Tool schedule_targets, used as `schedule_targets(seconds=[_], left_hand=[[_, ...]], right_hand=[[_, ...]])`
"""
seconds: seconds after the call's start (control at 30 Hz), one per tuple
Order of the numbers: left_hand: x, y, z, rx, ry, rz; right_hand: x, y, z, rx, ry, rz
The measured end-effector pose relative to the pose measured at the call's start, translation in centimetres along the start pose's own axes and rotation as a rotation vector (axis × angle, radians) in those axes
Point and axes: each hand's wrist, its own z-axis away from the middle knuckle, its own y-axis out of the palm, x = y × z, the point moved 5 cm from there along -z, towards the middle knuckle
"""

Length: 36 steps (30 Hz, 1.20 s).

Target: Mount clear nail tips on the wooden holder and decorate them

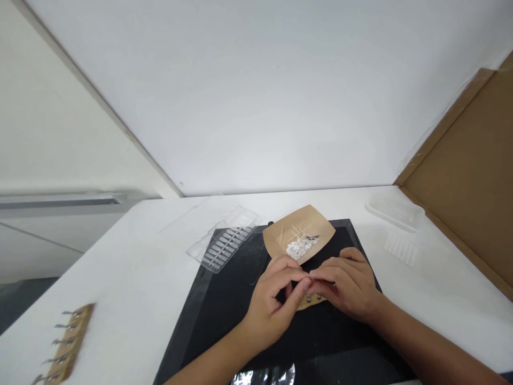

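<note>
My left hand (269, 299) and my right hand (348, 282) meet over a black mat (224, 321), fingertips pinched together. Whatever sits between those fingertips is too small or too covered to make out. Just beneath them, a light wooden strip (305, 305) with small round metal studs shows in part; the fingers cover the rest. Right behind my hands is a brown paper tray (276, 235), holding white scraps (301, 246) and thin wooden sticks. To the left of that tray lies an open clear plastic case (219, 258) with rows of pale nail-shaped tips.
At the table's left edge rests a wooden strip (72, 342) with several metal stems. Over on the right are a clear plastic container (396, 213) and a sheet of small clear tabs (402, 248). White panels stand behind, brown cardboard (468, 176) at right. Shiny film (264, 376) lies in front.
</note>
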Motion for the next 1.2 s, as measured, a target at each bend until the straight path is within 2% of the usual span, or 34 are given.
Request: schedule_targets(seconds=[0.2,0.4,0.53,0.7,0.87,1.2], left_hand=[[0.1,0.0,-0.1,-0.006,-0.005,-0.028],[0.0,-0.2,-0.1,-0.022,0.050,-0.052],[-0.3,-1.4,-0.3,-0.139,0.132,-0.137],[-0.7,-2.5,-0.5,-0.268,0.225,-0.302],[-0.7,-2.4,-0.4,-0.281,0.237,-0.353],[-0.8,-2.4,-0.3,-0.281,0.247,-0.332]], right_hand=[[-0.1,0.4,0.0,-0.004,0.034,-0.024],[0.0,0.6,-0.3,-0.012,0.078,-0.084],[0.0,0.9,-0.2,0.049,0.137,-0.127],[0.0,1.6,0.4,0.199,0.197,-0.179],[0.6,2.5,0.9,0.276,0.200,-0.208],[0.5,3.6,1.7,0.304,0.258,-0.208]])
